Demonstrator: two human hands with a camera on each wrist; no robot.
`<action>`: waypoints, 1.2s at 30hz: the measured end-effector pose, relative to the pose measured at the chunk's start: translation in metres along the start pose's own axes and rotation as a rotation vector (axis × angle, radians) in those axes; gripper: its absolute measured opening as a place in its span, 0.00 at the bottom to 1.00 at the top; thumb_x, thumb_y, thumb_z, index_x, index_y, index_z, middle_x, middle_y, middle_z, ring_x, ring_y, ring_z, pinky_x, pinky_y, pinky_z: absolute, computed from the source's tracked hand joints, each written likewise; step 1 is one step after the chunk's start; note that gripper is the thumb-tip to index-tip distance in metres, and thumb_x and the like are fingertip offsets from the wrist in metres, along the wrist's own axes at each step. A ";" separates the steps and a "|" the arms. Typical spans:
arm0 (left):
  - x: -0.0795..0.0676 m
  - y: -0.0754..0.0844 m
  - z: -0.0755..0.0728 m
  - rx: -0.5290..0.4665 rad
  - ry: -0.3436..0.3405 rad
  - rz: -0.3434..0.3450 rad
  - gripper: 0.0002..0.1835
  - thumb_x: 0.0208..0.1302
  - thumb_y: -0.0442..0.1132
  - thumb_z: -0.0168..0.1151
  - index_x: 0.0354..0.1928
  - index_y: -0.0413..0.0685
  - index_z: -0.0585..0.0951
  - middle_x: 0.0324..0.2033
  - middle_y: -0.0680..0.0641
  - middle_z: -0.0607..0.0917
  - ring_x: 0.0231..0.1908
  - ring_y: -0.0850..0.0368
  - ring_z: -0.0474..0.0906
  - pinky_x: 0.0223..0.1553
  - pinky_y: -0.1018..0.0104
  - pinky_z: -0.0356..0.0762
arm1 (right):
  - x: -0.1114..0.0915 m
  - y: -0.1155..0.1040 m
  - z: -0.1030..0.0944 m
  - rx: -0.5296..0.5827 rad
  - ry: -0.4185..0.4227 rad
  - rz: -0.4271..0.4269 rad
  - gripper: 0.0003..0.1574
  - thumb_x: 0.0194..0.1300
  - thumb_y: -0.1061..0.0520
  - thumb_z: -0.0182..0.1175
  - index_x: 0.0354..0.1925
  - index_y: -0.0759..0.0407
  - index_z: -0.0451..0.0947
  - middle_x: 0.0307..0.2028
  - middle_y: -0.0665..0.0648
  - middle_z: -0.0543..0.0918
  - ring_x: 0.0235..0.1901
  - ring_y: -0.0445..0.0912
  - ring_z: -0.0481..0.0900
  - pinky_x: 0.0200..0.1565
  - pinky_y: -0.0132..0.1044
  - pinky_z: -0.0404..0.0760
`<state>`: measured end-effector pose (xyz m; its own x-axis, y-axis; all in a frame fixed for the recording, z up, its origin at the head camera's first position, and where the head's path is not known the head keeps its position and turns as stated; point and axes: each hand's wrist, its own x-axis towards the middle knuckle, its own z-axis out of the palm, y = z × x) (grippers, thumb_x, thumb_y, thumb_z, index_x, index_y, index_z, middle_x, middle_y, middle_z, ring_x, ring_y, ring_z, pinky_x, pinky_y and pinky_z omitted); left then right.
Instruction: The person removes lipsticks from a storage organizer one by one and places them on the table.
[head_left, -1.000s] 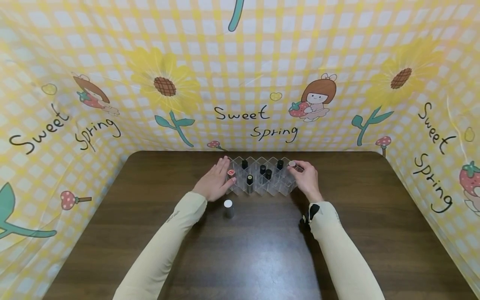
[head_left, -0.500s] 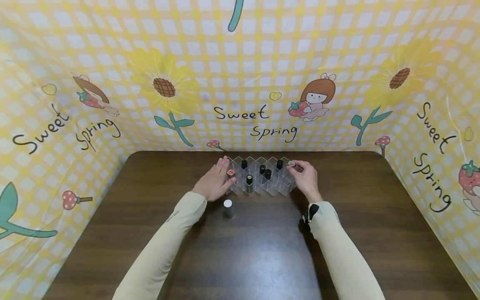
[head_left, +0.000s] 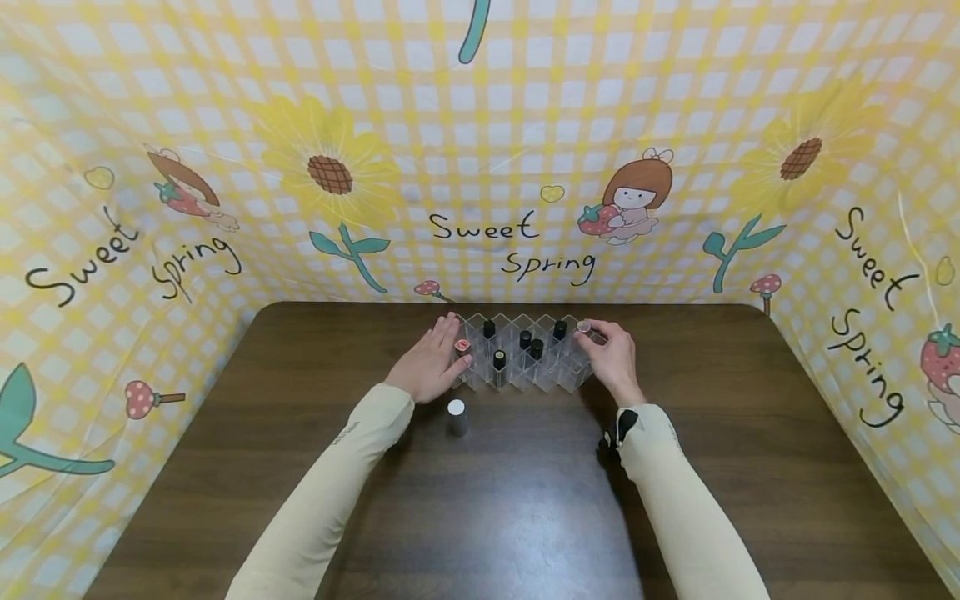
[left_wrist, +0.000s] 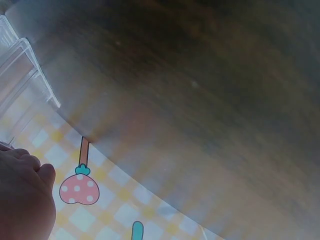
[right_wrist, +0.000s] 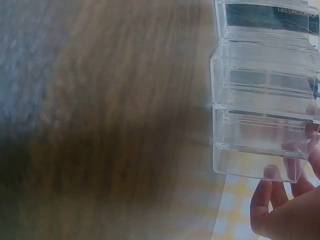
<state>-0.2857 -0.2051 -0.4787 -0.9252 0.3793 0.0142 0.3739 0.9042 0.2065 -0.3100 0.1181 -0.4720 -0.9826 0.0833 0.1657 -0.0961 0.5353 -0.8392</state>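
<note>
A clear diamond-celled lipstick organizer (head_left: 517, 379) stands near the back of the table, with several black-capped lipsticks (head_left: 499, 360) upright in its cells. My left hand (head_left: 427, 362) lies along its left end, fingers straight. The thumb reaches over the front beside a red-topped lipstick (head_left: 462, 345). At the right end, my right hand (head_left: 617, 354) pinches a pale-topped lipstick (head_left: 583, 327) in a back cell between thumb and finger. Its other fingers are at the organizer's end wall (right_wrist: 260, 165) in the right wrist view. Only part of the left hand (left_wrist: 25, 195) shows in the left wrist view.
A silver tube with a white top (head_left: 457, 418) stands upright on the brown wooden table (head_left: 480, 517), in front of the organizer's left part. Yellow checked cloth (head_left: 480, 167) hangs behind the table and along both sides.
</note>
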 end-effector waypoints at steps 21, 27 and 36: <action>0.000 0.001 -0.001 -0.010 0.003 -0.005 0.42 0.73 0.64 0.28 0.76 0.40 0.42 0.77 0.42 0.41 0.77 0.49 0.36 0.76 0.55 0.43 | 0.002 -0.016 -0.006 0.072 0.044 -0.026 0.19 0.64 0.50 0.63 0.51 0.55 0.81 0.51 0.59 0.84 0.55 0.53 0.78 0.57 0.49 0.74; -0.001 0.001 -0.001 -0.008 0.003 -0.007 0.42 0.73 0.64 0.29 0.76 0.40 0.42 0.77 0.43 0.39 0.77 0.47 0.37 0.76 0.55 0.43 | 0.002 -0.017 -0.009 0.087 0.051 -0.018 0.22 0.64 0.48 0.63 0.53 0.56 0.80 0.48 0.60 0.84 0.50 0.52 0.79 0.52 0.44 0.75; -0.002 0.002 -0.001 -0.017 0.010 -0.002 0.42 0.74 0.63 0.30 0.76 0.39 0.43 0.77 0.41 0.42 0.77 0.47 0.37 0.76 0.53 0.44 | 0.000 -0.016 -0.010 0.071 0.023 0.008 0.24 0.64 0.44 0.63 0.52 0.57 0.80 0.45 0.60 0.85 0.46 0.51 0.80 0.47 0.41 0.77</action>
<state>-0.2834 -0.2039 -0.4770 -0.9266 0.3752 0.0233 0.3707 0.9015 0.2232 -0.3073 0.1177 -0.4532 -0.9796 0.1071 0.1698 -0.0999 0.4735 -0.8751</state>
